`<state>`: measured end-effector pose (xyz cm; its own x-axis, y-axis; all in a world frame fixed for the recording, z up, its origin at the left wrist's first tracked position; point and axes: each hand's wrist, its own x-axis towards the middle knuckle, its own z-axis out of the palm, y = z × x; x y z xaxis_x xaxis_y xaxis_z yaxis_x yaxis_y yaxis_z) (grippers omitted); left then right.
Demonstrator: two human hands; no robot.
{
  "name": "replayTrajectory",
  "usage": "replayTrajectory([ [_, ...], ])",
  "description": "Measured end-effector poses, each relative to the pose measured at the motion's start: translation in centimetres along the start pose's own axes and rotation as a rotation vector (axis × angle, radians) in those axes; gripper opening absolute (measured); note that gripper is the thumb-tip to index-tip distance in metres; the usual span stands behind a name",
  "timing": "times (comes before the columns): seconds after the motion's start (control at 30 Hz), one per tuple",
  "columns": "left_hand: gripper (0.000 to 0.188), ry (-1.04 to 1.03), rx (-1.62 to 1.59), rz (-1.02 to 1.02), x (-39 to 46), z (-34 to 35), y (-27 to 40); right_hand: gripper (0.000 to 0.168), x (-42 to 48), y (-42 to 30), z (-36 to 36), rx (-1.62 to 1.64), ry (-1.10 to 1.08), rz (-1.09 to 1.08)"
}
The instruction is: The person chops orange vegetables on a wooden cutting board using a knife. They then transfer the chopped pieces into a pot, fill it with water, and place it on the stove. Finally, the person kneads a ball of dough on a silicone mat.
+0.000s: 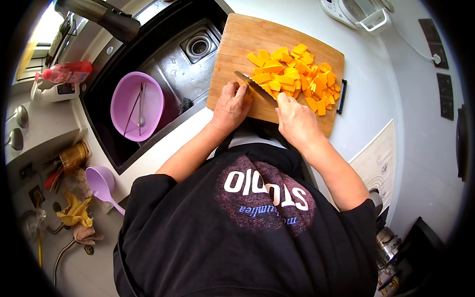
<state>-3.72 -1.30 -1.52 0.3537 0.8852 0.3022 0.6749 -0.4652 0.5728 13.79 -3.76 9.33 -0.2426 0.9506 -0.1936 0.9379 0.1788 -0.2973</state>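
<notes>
A heap of cut orange squash pieces (293, 74), probably pumpkin, covers the right half of a wooden cutting board (237, 41). My right hand (298, 120) grips a knife (256, 86) by its handle, which the fingers hide. The blade points up and left, between the heap and my left hand. At the board's near left edge, my left hand (232, 104) presses with curled fingers on a small orange piece (248, 91), mostly hidden under the fingertips beside the blade.
Left of the board is a dark sink (170, 61) with a purple basin (117, 105) holding thin sticks and a spoon. A faucet (111, 22) hangs over it. A purple ladle (100, 182) and bottles (70, 72) lie farther left. A white-handled appliance (343, 13) stands back right.
</notes>
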Motion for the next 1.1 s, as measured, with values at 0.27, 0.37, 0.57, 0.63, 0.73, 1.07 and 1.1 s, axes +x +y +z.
replayTrajectory([
  [0.27, 0.043, -0.056, -0.088, -0.088, 0.2, -0.2, 0.0, 0.016, 2.1, -0.3, 0.4, 0.056, -0.065, 0.001],
  [0.37, 0.043, -0.028, -0.122, -0.067, 0.3, -0.1, -0.1, 0.018, 3.0, -0.4, 3.4, 0.03, 0.021, 0.014],
  [0.57, 0.039, -0.017, -0.135, -0.067, -0.2, -0.3, -0.1, 0.014, 3.2, -1.0, 4.0, 0.096, 0.097, 0.054],
  [0.63, 0.037, -0.017, -0.011, -0.028, 0.0, -0.9, 0.3, 0.015, 3.5, -0.7, 3.8, 0.134, 0.1, 0.07],
  [0.73, 0.037, -0.061, 0.083, -0.032, 0.2, -1.5, 0.9, 0.016, 3.7, -0.1, 3.2, 0.157, 0.089, 0.094],
  [1.07, 0.041, -0.099, -0.006, -0.123, 0.0, -0.8, 0.9, 0.014, 0.6, -0.2, -0.3, 0.044, -0.012, -0.002],
  [1.1, 0.041, -0.094, -0.016, -0.123, 0.0, -0.7, 0.9, 0.014, 0.6, -0.3, -0.8, 0.031, -0.029, 0.001],
])
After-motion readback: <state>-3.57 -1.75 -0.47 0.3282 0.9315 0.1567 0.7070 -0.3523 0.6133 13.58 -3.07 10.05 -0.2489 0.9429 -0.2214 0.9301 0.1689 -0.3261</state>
